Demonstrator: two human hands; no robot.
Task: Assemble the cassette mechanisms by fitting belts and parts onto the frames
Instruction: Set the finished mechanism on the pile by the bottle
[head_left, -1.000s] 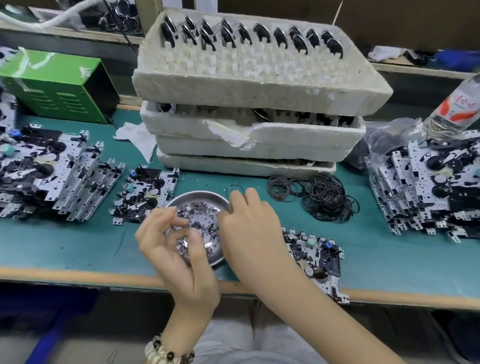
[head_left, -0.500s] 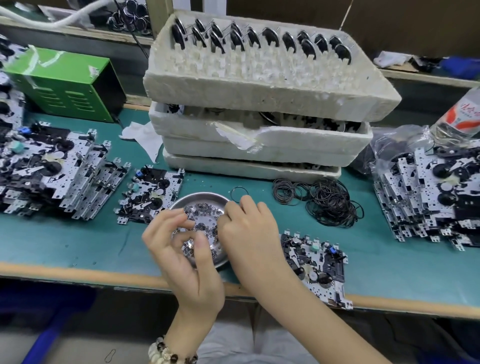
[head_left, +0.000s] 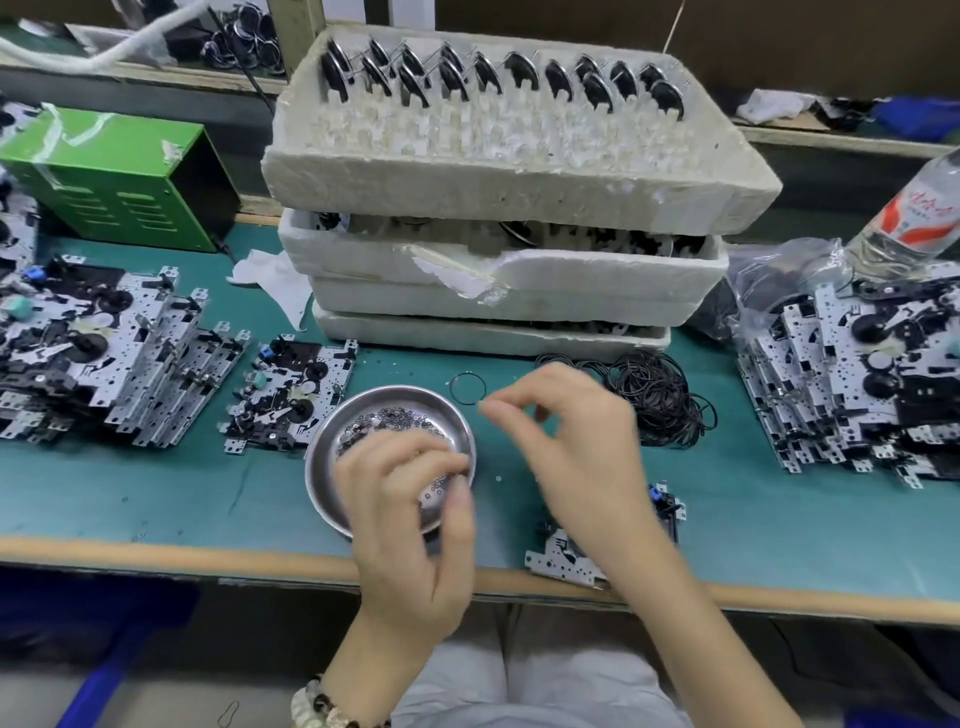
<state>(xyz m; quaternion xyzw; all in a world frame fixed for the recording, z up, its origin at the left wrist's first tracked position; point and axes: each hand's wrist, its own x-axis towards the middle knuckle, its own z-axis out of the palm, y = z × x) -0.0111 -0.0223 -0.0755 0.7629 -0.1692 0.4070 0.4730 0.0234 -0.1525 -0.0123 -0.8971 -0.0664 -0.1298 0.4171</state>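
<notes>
A round metal dish (head_left: 332, 467) holding several tiny washers (head_left: 389, 420) sits near the table's front edge. My left hand (head_left: 410, 514) hovers over the dish's right side, thumb and fingertips pinched on a tiny part. My right hand (head_left: 576, 441) is blurred just right of the dish, its thumb and forefinger pinched on a small washer. One loose black belt (head_left: 467, 388) lies behind the dish. A tangled pile of belts (head_left: 660, 400) lies to the right. A cassette frame (head_left: 563, 561) lies at the front edge, mostly hidden under my right forearm.
Another frame (head_left: 296, 395) lies left of the dish. Stacks of frames stand at the far left (head_left: 93, 353) and far right (head_left: 857, 374). Stacked foam trays (head_left: 493, 171) fill the back, with a green box (head_left: 114, 176) at the left and a bottle (head_left: 919, 208) at the right.
My right hand has lifted out of the dish and swung right, away from my left hand. My left hand stays over the dish.
</notes>
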